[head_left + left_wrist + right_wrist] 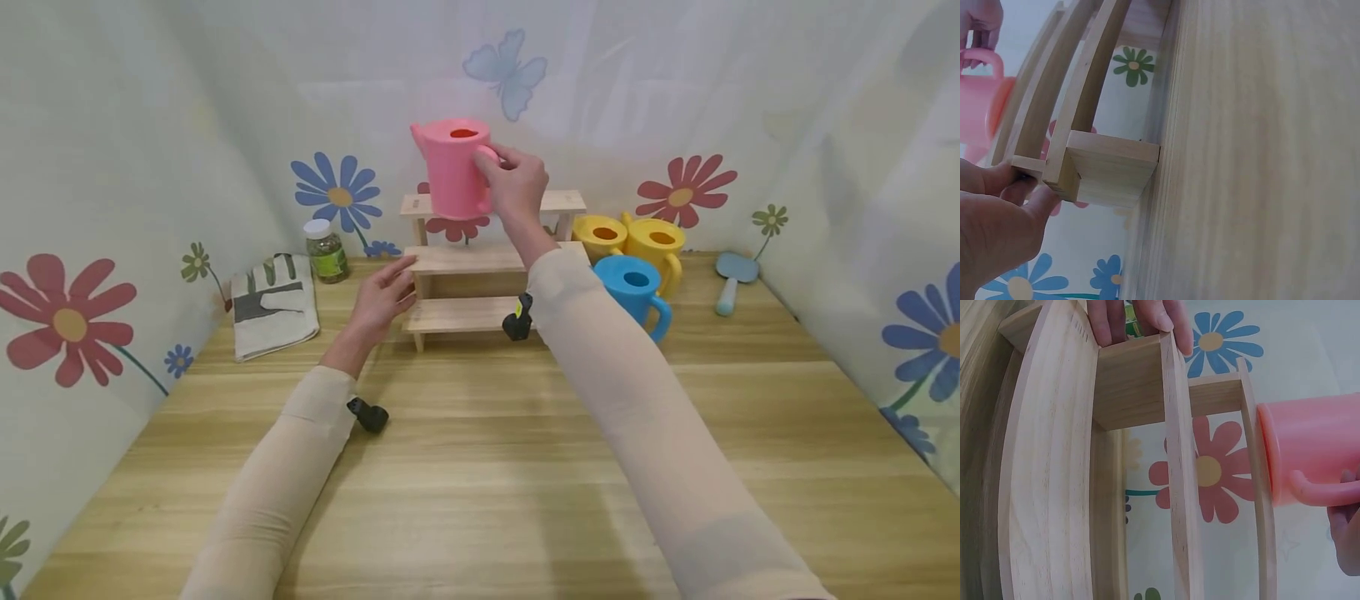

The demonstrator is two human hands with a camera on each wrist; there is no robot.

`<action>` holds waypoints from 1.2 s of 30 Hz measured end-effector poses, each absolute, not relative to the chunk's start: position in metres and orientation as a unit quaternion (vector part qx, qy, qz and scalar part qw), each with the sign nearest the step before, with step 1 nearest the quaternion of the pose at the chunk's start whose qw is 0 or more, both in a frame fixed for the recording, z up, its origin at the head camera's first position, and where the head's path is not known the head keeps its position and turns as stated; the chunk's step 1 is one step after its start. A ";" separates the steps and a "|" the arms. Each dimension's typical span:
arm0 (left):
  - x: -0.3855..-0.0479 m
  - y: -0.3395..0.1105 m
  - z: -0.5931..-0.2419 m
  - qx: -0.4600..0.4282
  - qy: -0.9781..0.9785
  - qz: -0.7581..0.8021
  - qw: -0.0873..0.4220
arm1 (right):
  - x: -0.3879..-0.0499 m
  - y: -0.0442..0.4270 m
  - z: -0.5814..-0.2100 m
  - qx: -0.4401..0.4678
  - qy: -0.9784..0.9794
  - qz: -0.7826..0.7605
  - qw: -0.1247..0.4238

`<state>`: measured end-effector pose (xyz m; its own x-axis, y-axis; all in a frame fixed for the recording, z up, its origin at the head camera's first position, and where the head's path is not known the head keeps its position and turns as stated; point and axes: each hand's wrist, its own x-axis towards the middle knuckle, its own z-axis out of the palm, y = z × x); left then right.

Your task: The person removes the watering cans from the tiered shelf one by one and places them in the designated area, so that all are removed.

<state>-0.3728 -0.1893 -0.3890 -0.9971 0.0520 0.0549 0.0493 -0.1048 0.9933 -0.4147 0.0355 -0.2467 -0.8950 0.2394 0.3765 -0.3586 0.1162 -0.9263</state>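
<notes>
My right hand grips the handle of a pink watering can, upright with its spout to the left. The can's base is at the top board of a three-tier wooden shelf; in the right wrist view the pink can looks right against that board, though I cannot tell whether it rests there. At the shelf's left end is my left hand. In the left wrist view, thumb and fingers of the left hand pinch the end of the middle tier.
Right of the shelf stand two yellow watering cans and a blue one. A small blue shovel lies farther right. To the left are a folded pair of gloves and a white-lidded jar. Flowered curtains surround the wooden table.
</notes>
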 end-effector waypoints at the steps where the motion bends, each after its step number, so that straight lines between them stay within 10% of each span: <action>1: -0.373 -0.189 -0.389 0.038 0.668 0.743 -0.001 | -0.414 0.036 -0.246 0.039 -0.709 0.668 0.223; 36: -0.370 -0.192 -0.395 0.027 0.658 0.753 0.005 | -0.365 0.145 -0.249 0.010 -0.693 0.678 0.247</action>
<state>-0.3704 -0.1924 -0.3947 -0.9984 0.0443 0.0340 0.0278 -0.1350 0.9905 -0.3648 0.1449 -0.2488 -0.8782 0.3203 0.3551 -0.3479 0.0815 -0.9340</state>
